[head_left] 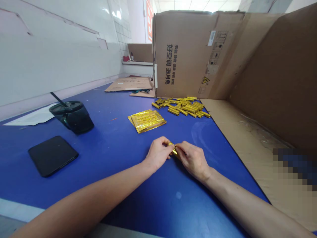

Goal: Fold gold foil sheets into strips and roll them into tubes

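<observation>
Between my two hands is a small piece of shiny gold foil (174,151), partly hidden by the fingers. My left hand (159,152) pinches its left end. The fingers of my right hand (194,158) are closed on its right side. Just beyond the hands lies a stack of flat gold foil sheets (148,121), its layers slightly askew. Farther off to the right, a loose pile of small gold foil rolls (185,106) sits by the table's right edge.
A dark lidded mug (75,115) with a straw and a flat black device (53,155) stand on the blue table (119,205) at left, beside white paper (29,115). A big cardboard box (193,59) walls the back and right. Flat cardboard (128,84) lies behind.
</observation>
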The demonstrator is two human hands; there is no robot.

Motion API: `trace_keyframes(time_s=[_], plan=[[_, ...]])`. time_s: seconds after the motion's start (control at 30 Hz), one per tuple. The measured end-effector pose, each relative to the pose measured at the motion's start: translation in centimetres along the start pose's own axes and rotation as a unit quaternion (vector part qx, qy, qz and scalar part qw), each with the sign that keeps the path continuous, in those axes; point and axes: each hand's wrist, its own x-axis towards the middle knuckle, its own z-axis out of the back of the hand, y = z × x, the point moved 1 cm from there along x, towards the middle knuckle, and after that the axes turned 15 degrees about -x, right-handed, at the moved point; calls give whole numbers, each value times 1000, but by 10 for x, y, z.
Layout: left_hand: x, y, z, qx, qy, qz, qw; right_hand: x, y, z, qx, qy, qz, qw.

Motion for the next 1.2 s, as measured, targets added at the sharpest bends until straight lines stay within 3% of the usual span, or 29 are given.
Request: trace_keyframes(time_s=[0.47, 0.67, 0.83, 0.97, 1.2], plan=[[-1, -4, 0, -5, -5, 4, 1000, 2, 0, 0, 54, 33, -21, 998], [0, -5, 2, -9, 45, -15, 999, 2, 1, 0, 32, 36, -12, 999], [1, -9, 2, -44, 12, 17, 999, 1, 5, 5, 44, 35, -15, 998], [-1, -15, -1, -99, 21, 61, 993, 2, 3, 4, 58, 30, -33, 997], [0, -14, 0, -107, 29, 44, 993, 5, 1, 3, 74, 17, -45, 996]])
